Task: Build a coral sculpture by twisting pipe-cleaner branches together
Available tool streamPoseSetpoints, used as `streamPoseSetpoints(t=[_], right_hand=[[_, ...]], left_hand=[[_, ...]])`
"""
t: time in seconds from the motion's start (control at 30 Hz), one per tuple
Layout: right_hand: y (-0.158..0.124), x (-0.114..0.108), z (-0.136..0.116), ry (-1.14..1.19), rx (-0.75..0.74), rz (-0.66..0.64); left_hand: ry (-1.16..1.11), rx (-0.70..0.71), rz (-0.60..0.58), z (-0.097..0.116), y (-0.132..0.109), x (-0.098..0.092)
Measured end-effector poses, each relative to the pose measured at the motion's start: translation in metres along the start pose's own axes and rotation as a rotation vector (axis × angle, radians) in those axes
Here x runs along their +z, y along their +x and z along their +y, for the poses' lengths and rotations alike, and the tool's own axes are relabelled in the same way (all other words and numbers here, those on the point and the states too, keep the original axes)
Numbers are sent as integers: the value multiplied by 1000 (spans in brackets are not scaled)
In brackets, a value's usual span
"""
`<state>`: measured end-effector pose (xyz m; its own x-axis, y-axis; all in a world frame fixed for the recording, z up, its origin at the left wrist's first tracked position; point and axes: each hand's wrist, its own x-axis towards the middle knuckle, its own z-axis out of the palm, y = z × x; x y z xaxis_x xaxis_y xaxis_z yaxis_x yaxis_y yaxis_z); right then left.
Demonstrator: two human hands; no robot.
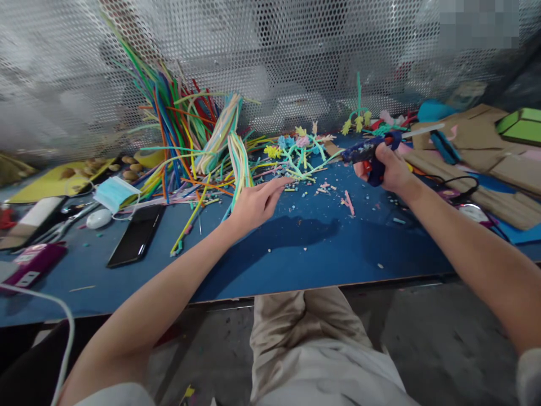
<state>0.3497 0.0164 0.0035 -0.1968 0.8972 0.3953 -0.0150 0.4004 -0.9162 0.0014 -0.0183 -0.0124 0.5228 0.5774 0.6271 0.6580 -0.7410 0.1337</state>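
My right hand [386, 166] is wrapped round the handle of a dark blue hot glue gun [369, 149], with a pale glue stick [422, 131] jutting from its back. The gun's nozzle points left, close to the tip of a light green pipe cleaner [325, 164]. My left hand [260, 204] has its thumb and fingers pinched together at the near end of the green pipe cleaner stems; the exact grip is partly hidden. Just beyond lie pipe-cleaner flowers [302, 141] in yellow, blue and pink on green stems.
Bundled pipe cleaners [220, 135] stand at the back left against a perforated metal panel [296, 62]. A phone [137, 235], face mask [116, 193] and white mouse [98, 219] lie left. Brown cardboard [477, 135] is piled right. Small cut bits [349, 203] litter the blue table [253, 270].
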Motion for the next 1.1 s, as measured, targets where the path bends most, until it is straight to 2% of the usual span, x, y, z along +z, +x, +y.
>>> streamPoseSetpoints(t=[0.5,0.77,1.1], right_hand=[[-1,-2,-6,-72,-16,5],[0,-12,-9,-248,-104,-172],[1,-8,-3,-255,-129,-151]], left_hand=[[40,-12,-3,1,1,-1],[102,16,-18,1,1,-2],[90,5,-41,-1,-1,1]])
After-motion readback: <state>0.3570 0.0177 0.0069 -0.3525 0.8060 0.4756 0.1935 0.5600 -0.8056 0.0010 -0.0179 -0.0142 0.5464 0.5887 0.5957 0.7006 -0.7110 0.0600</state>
